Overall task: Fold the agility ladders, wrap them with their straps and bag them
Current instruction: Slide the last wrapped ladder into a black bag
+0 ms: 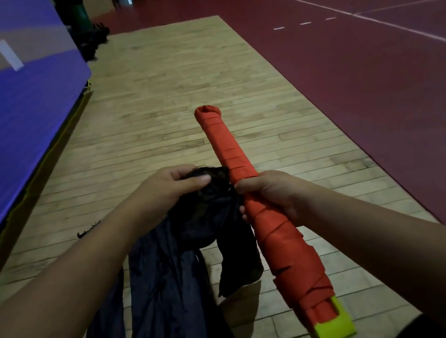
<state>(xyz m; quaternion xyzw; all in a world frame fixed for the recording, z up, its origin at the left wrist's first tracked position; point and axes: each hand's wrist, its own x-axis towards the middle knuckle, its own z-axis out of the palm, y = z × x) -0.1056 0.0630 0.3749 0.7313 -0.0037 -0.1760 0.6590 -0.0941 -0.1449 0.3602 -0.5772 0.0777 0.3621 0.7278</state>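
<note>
The folded agility ladder was held in the air above the wooden floor, slanting away from the person. Its orange strap was wound around it along the whole length, and the yellow-green rung ends protruded at the near end. The right hand gripped the bundle near mid-length, fingers curled round it. The left hand pinched the bunched top of a dark drawstring bag, just beside the bundle and touching it; the bag hung slack below. A blue panel stood at left and a red court surface lay at right.
</note>
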